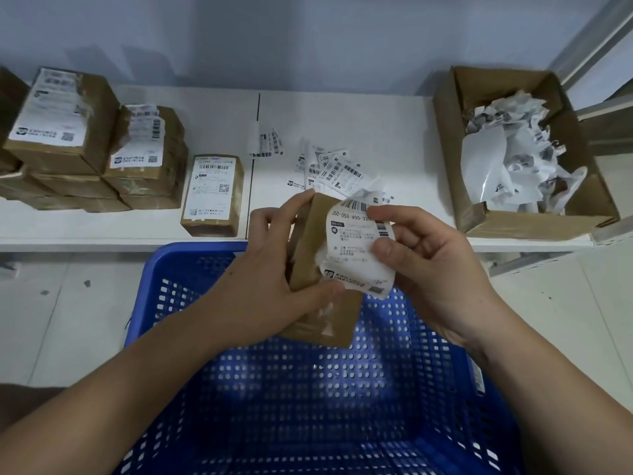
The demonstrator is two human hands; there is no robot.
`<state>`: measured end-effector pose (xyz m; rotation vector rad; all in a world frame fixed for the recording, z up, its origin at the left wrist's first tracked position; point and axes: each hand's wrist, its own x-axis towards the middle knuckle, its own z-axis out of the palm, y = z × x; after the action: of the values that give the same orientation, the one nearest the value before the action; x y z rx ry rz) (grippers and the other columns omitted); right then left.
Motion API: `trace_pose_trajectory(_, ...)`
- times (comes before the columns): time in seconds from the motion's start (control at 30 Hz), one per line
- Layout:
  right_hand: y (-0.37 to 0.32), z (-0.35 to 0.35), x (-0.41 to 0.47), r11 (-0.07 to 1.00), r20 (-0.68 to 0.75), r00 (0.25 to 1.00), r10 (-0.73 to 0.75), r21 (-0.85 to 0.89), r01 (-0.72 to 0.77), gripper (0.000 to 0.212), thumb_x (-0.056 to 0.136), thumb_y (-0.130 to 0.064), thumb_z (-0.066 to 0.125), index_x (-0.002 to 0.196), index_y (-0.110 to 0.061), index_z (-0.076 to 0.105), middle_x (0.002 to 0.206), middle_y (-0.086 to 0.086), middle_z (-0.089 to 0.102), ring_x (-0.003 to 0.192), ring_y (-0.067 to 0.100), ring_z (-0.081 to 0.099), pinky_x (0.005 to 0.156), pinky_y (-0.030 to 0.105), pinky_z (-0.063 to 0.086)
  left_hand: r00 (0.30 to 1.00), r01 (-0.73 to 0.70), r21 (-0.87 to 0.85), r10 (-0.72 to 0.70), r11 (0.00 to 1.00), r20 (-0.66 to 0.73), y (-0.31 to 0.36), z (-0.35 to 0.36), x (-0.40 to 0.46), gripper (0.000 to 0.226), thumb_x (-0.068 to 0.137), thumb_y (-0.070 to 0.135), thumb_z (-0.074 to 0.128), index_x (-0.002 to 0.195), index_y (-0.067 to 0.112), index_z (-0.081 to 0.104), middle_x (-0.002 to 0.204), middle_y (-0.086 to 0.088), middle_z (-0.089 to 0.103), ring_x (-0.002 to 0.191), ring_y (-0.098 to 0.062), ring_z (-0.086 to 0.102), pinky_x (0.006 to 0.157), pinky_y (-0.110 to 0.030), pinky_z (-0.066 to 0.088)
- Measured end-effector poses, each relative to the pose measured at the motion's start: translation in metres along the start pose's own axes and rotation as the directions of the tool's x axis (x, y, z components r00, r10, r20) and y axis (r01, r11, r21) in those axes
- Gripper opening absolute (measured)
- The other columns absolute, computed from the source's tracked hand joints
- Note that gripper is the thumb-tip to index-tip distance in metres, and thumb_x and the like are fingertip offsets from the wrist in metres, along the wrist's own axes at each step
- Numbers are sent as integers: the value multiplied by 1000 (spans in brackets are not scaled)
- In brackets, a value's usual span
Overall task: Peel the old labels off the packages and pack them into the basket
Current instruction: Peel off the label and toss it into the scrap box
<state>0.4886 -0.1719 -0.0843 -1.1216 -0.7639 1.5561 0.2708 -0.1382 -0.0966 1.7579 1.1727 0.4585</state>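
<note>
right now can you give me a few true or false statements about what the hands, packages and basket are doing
1. The left hand holds a brown package above the blue basket. True.
2. The right hand pinches a white label partly peeled off that package. True.
3. The cardboard box on the right holds neatly stacked packages. False: it holds crumpled peeled labels.
4. The basket is full of packages. False: no packed packages show in it.
5. Labelled packages are stacked on the shelf at left. True.

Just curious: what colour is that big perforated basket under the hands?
Blue, in the head view: the plastic basket.
</note>
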Motion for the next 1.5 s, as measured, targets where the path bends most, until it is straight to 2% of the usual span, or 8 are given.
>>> trace_pose_trajectory(0.17,2,5,-1,999,-43,999,-17,-28,16,32,78,-8,69,110,-12,68,93,8,77,90,26,74,66,34,61,997,12,-97,-4,995,83,-4,-4,2,113,58,58,85,139,62,6,144,27,34,96,4,69,72,-16,58)
trace_pose_trajectory(0.3,-3,3,0,998,-96,995,18,63,-12,31,81,-5,66,111,-12,67,102,12,76,91,26,75,67,39,62,995,46,-170,-30,984,98,-9,-9,6,136,39,60,96,138,73,5,148,24,38,115,-7,66,89,-29,58)
trace_pose_trajectory(0.53,0,2,-2,987,22,1000,-11,-158,15,33,80,-9,69,113,-15,69,106,12,77,92,27,76,70,34,61,997,69,-337,-76,939,-8,-5,-1,11,53,75,56,68,117,59,37,131,8,51,96,-17,72,67,-24,60)
trace_pose_trajectory(0.7,5,4,-6,957,37,999,-5,-288,15,39,82,-7,71,119,-17,68,104,9,78,90,23,77,70,30,62,987,114,-407,-151,906,-59,-1,5,12,28,87,50,62,106,56,41,123,10,57,98,-12,70,69,-24,60)
trace_pose_trajectory(0.83,8,6,-7,930,28,999,-31,-366,40,44,78,-20,75,121,-26,69,107,18,74,96,38,74,79,46,64,983,144,-437,-180,888,-42,-3,7,13,27,97,38,62,103,58,44,116,13,67,97,-18,73,82,-44,63)
trace_pose_trajectory(1.13,9,4,-6,927,26,1000,-13,-374,22,46,80,-14,74,123,-25,67,106,5,77,92,24,77,76,34,63,946,282,-549,-324,787,22,-3,5,27,43,98,15,60,90,56,68,114,0,64,87,-11,75,65,-36,61)
trace_pose_trajectory(1.27,11,4,-6,916,38,999,-24,-399,37,47,77,-20,74,124,-27,66,104,3,78,94,31,76,80,43,64,978,203,-523,-194,828,73,0,6,10,39,82,35,63,117,54,57,133,-1,57,104,-18,72,83,-42,63)
trace_pose_trajectory(1.5,12,4,-6,911,42,999,-19,-411,34,51,78,-20,74,129,-24,65,105,2,78,96,32,75,80,47,64,956,245,-549,-294,799,-1,-2,11,20,32,104,26,50,102,55,63,129,-7,59,104,-21,71,85,-49,62)
